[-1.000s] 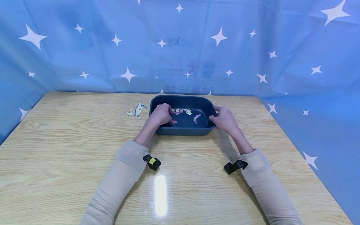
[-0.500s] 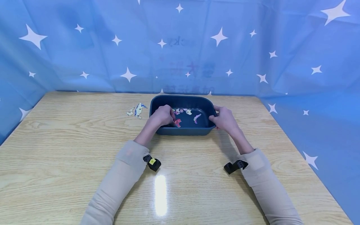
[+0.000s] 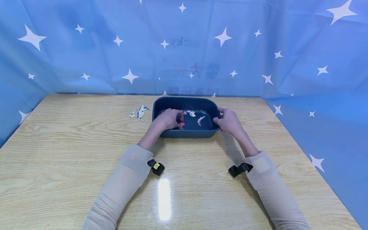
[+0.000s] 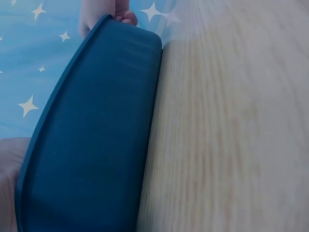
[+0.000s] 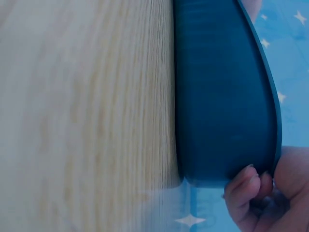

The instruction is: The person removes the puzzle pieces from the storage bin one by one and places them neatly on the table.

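Note:
A dark blue plastic bin (image 3: pixel 189 134) stands on the table, holding several small flat printed pieces. My right hand (image 3: pixel 229 121) grips its right end; the right wrist view shows the fingers (image 5: pixel 244 191) curled against the outer wall near the rim. My left hand (image 3: pixel 169 118) reaches down inside the left part of the bin. Its fingertips are at a red piece (image 3: pixel 181 125); whether they pinch anything is not visible, as the bin wall hides them in the left wrist view. A purple-white piece (image 3: pixel 200 120) and a pale piece (image 3: pixel 192 113) lie on the bin floor.
Two pale pieces lie on the table left of the bin, a larger blue-edged one (image 3: pixel 142 112) and a smaller one (image 3: pixel 133 114). Behind the wooden table (image 3: pixel 86 137) hangs a blue curtain (image 3: pixel 100 57) with white stars.
Inside the bin, my left hand has shifted a little to the right. The red piece came further into sight, then was partly covered by the fingers. My right hand keeps its grip.

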The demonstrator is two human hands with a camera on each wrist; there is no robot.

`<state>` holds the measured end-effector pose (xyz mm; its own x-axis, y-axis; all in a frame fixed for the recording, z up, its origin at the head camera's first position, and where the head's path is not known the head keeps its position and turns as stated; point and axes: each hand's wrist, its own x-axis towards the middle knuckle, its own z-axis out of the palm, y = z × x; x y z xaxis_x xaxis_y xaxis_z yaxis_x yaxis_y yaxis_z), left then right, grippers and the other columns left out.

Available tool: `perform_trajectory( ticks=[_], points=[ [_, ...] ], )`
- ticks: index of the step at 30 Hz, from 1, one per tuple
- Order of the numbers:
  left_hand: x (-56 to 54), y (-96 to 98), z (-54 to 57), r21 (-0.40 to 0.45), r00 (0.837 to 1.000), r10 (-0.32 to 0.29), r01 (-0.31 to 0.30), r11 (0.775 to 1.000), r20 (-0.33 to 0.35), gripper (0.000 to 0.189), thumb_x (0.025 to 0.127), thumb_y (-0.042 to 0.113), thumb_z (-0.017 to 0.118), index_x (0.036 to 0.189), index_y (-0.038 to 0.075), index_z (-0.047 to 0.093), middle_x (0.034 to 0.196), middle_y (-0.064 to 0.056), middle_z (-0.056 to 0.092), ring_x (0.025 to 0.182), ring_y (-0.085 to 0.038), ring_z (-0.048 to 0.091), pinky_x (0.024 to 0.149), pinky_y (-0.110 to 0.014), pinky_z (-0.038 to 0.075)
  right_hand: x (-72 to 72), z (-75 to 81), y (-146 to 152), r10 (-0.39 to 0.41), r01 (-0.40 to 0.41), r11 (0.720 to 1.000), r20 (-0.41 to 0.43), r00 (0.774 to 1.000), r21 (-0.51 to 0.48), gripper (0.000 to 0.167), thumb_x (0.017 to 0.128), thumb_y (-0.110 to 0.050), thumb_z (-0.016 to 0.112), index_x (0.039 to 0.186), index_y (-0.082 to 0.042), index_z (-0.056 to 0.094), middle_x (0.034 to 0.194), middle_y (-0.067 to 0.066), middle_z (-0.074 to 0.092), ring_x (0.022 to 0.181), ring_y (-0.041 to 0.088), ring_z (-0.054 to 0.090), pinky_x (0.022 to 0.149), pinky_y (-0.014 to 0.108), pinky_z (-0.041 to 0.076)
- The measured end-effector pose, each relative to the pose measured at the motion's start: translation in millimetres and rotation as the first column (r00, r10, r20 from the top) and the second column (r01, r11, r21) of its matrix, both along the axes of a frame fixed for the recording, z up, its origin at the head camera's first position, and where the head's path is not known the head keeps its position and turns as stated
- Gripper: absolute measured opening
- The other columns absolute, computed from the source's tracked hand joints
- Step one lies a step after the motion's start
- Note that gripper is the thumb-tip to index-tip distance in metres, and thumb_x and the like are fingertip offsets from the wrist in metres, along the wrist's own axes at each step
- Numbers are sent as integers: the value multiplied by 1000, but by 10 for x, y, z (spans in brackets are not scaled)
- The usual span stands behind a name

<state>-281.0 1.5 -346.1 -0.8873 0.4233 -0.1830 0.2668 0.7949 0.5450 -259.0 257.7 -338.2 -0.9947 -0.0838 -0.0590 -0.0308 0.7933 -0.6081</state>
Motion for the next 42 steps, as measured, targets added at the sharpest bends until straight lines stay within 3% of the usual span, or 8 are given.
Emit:
perform_trajectory(
  ticks=[4, 10, 16, 23, 31, 36, 42],
  points=[
    [-3, 5, 9, 40, 1000, 5, -5, 999, 9, 12, 95, 13, 72, 103, 13, 63, 111, -8, 60, 96, -26, 50, 75, -34, 40, 0, 12, -4, -6, 6, 1000, 1, 1000, 1, 59, 100, -11, 54, 154, 4, 33, 52, 6, 52, 59, 38, 65, 56, 39, 55],
    [5, -2, 9, 186, 999, -21, 14, 982, 37, 19, 93, -7, 65, 102, 9, 58, 95, -6, 67, 74, -20, 62, 66, -29, 42, 8, 23, -1, -6, 6, 1000, 5, 1000, 6, 60, 101, -11, 55, 154, 4, 32, 53, 8, 54, 59, 38, 64, 53, 35, 52],
    [3, -30, -25, 304, 998, -20, 36, 952, -54, 19, 92, -2, 71, 103, 11, 62, 87, -7, 67, 74, -21, 61, 64, -30, 46, 14, 14, 2, -7, 7, 1000, 11, 1000, 8, 60, 101, -12, 54, 155, 3, 31, 56, 8, 57, 59, 37, 65, 51, 31, 48],
    [7, -96, -46, 514, 991, 52, 17, 858, -119, 18, 98, -2, 63, 110, 11, 66, 90, -7, 72, 82, -25, 72, 73, -33, 58, 15, -10, -1, -9, 9, 1000, 13, 1000, 8, 60, 101, -12, 54, 155, 2, 32, 55, 8, 56, 58, 37, 64, 49, 31, 46],
    [36, -192, -10, 683, 982, 134, -10, 730, -130, 12, 98, 4, 65, 110, 3, 67, 93, -13, 70, 82, -28, 71, 82, -47, 58, 13, -15, -14, -6, 6, 1000, 5, 1000, 5, 60, 101, -13, 54, 155, 2, 33, 54, 7, 55, 57, 36, 64, 49, 31, 47],
    [47, -306, 30, 725, 973, 174, -12, 688, -149, 12, 95, 10, 71, 103, 2, 68, 93, -15, 72, 78, -30, 71, 75, -37, 59, 14, -6, -18, -4, 4, 1000, 3, 1000, 6, 60, 101, -12, 54, 155, 2, 33, 55, 8, 56, 57, 35, 65, 51, 32, 50],
    [66, -554, 80, 758, 968, 210, -31, 652, -140, 15, 96, 11, 71, 106, 0, 70, 95, -20, 72, 73, -21, 70, 71, -29, 59, 16, 6, -9, -12, 12, 1000, 5, 1000, 4, 60, 101, -12, 54, 155, 2, 32, 54, 7, 54, 57, 35, 64, 52, 34, 50]
  ],
)
